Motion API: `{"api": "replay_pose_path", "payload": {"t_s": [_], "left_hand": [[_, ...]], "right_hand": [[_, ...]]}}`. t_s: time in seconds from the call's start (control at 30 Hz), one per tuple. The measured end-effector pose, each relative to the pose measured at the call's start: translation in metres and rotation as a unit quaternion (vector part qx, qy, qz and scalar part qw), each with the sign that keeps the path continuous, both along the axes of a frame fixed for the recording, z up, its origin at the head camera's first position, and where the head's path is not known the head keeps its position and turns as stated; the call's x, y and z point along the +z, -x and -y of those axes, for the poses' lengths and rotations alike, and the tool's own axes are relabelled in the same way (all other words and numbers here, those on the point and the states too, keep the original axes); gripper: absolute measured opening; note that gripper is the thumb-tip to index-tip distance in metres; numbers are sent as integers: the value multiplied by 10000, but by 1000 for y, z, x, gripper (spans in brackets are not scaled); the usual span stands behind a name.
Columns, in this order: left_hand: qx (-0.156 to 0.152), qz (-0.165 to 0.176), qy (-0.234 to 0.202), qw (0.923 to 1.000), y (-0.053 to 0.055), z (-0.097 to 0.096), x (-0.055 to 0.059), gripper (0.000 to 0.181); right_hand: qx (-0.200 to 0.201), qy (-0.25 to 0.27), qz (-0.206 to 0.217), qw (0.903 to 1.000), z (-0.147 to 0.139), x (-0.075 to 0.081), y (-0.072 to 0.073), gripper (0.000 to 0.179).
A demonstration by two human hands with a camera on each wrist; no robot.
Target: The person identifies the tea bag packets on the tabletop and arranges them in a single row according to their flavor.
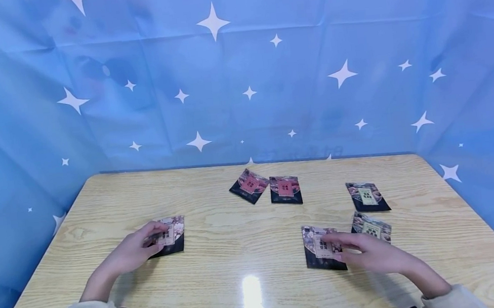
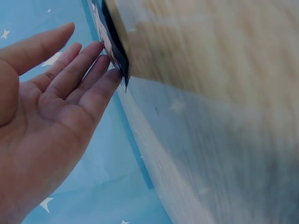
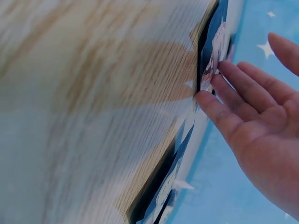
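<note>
On the left of the table, the left hand (image 1: pixel 132 249) reaches over a flat dark sachet (image 1: pixel 175 234) with a pale floral label. In the left wrist view its fingers are nearly straight, the fingertips touching the sachet (image 2: pixel 110 37), the thumb apart. On the right, the right hand (image 1: pixel 372 252) lies partly over a matching floral sachet (image 1: pixel 318 253). Its extended fingers touch that sachet (image 3: pixel 212 51) in the right wrist view, with the thumb held away. Just behind this hand is a sachet with a pale green label (image 1: pixel 371 226), partly hidden by it.
Two sachets with red labels, one tilted (image 1: pixel 249 186) and one straighter (image 1: pixel 285 190), lie near the back middle. Another green-labelled sachet (image 1: pixel 367 196) lies at the back right. A blue star-patterned cloth (image 1: pixel 238 65) surrounds the wooden table (image 1: pixel 222 265) at the back and sides.
</note>
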State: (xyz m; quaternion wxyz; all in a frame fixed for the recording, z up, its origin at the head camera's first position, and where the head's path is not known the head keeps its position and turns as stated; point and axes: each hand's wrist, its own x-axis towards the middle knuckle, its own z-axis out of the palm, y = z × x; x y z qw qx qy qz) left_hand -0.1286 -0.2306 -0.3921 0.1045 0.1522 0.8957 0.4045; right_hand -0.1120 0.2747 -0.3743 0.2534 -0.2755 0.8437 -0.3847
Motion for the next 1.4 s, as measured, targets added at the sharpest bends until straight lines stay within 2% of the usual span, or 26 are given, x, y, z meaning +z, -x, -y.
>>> {"api": "replay_pose_path", "payload": {"t_s": [0.23,0.6,0.9,1.03,1.17,1.4], "left_hand": [[103,-171,-34,9998,-1,-2,2,31],[160,131,67,9998,0,-9,4,31],[29,200,-52,9998,4,-4,4,31],[10,178,-124,9998,4,-2,3,32],[38,164,-142,9998,4,-2,1,32],[20,66,-46,10000,3,-1,2,31]], "right_hand": [[-13,1,97,10000,0,-1,1,43],[-45,-94,62,9999,0,1,1,44],[-54,-183,-14,9998,1,1,0,45],[91,-163,-58,9998,5,0,2,46],[263,-170,-143,9994,12,-2,6,46],[320,-280,-69,9991,36,-3,21,48]]}}
